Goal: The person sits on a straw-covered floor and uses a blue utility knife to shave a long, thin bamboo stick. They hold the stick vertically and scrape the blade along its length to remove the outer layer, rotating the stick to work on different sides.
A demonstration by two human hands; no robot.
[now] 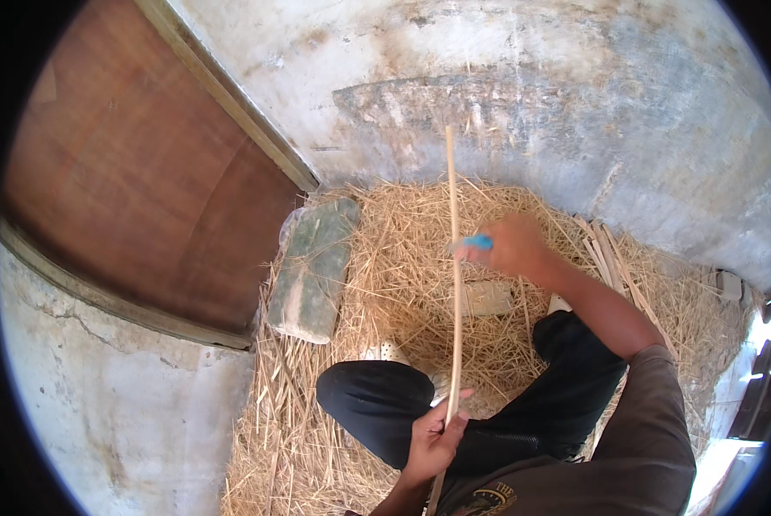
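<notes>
A long, thin pale strip [456, 318], like split bamboo or wood, stands lengthwise in front of me, its lower end running down by my body. My left hand [435, 443] grips it near that lower end, thumb along the strip. Farther up, my right hand [519, 247] is closed on a small tool with a blue handle [478, 242]. The tool's tip meets or nearly meets the strip's right side. Motion blurs its working end, so I cannot tell whether it is a knife or a scraper.
Loose straw or shavings [394, 215] cover the floor around my bent legs. A grey-green stone slab [315, 271] lies at the left, and a small tan block [488, 298] between my knees. More strips [609, 258] rest at the right. A stained wall [523, 103] and brown panel [153, 172] border the space.
</notes>
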